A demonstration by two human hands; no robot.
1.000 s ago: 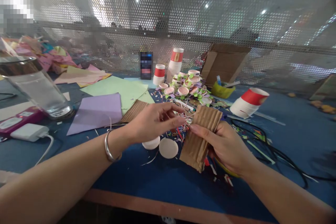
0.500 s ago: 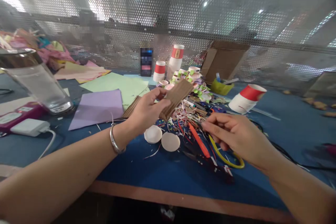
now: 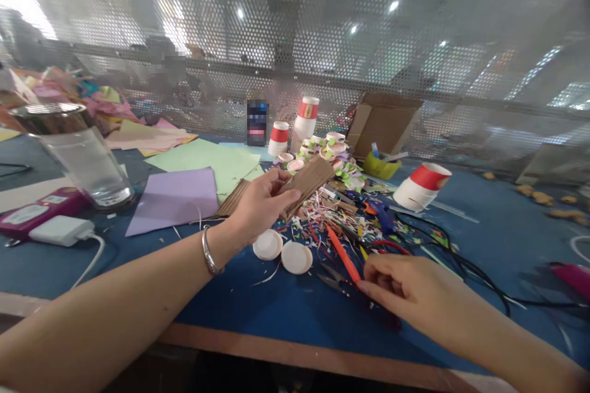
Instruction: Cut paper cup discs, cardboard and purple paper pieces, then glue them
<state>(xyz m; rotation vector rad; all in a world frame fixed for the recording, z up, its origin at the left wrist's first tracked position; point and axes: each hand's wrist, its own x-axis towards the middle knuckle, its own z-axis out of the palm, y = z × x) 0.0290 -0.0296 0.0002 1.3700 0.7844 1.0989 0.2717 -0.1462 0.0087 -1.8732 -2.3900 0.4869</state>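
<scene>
My left hand (image 3: 260, 204), with a silver bangle on the wrist, grips a strip of brown corrugated cardboard (image 3: 308, 179) and holds it tilted above the blue table (image 3: 286, 307). My right hand (image 3: 405, 288) rests low on the table with its fingers curled at the handles of a pair of scissors (image 3: 338, 276) lying beside an orange stick (image 3: 343, 255). I cannot tell whether those fingers hold the scissors. Two white round discs (image 3: 282, 252) lie between my hands, next to a heap of paper shreds (image 3: 332, 215).
A glass jar (image 3: 90, 159), a magenta device (image 3: 32, 215) and a white charger (image 3: 62, 230) sit at the left. Purple (image 3: 177, 199) and green paper sheets (image 3: 207, 159), red-and-white paper cups (image 3: 421, 184), a pile of cup flowers (image 3: 334, 153), a cardboard box (image 3: 385, 123) and black cables (image 3: 465, 264) lie further back. A perforated screen stands behind.
The cardboard strip passed from my right hand to my left, which lifted it. My right hand came down and nearer, to the scissors on the table.
</scene>
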